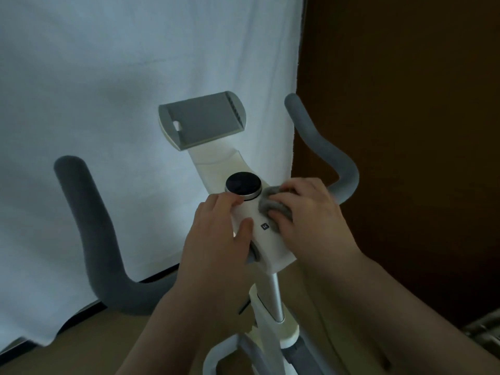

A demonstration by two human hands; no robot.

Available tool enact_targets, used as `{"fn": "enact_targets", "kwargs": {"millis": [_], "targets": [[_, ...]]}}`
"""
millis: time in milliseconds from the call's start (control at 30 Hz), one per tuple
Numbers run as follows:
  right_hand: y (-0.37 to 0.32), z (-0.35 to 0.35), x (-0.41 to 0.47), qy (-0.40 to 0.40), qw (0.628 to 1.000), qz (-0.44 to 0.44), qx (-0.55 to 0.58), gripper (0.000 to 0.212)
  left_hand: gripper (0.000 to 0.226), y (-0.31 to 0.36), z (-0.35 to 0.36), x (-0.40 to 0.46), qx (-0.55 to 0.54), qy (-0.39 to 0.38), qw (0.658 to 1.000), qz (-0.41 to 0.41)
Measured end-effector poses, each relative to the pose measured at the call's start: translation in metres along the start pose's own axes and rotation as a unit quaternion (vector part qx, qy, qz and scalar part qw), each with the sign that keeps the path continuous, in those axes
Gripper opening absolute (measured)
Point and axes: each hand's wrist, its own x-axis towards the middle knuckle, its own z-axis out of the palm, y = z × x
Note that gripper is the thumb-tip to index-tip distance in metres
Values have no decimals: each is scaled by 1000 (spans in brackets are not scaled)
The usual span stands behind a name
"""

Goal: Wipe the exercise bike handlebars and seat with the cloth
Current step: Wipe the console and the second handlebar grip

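The exercise bike's white centre console point(266, 240) stands in the middle, with a black round knob point(243, 184) on top. My right hand point(311, 212) holds a bunched grey cloth point(270, 204) against the console's right side, beside the knob. My left hand point(219, 234) grips the console's left side, fingers curled near the knob and thumb on its top face. The left grey foam handlebar point(89, 226) curves up at the left. The right handlebar point(319, 142) rises behind my right hand. The seat is out of view.
A grey tablet holder point(203, 119) stands at the front of the console. A white sheet point(108, 77) hangs behind the bike, and a dark brown wall point(405, 131) stands on the right. The silver stem point(274, 296) and white frame drop toward the brown floor.
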Motion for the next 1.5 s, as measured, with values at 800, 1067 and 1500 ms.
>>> {"fn": "enact_targets", "kwargs": {"millis": [800, 1067, 1500], "targets": [[-1, 19, -52, 130, 970, 3, 207, 26, 44, -11, -9, -13, 20, -46, 998, 44], [-30, 24, -51, 175, 963, 160, 128, 31, 44, -8, -4, -10, 55, -55, 994, 79], [-42, 10, -35, 59, 992, 110, 12, 36, 48, -23, -14, -10, -51, -95, 992, 59]]}}
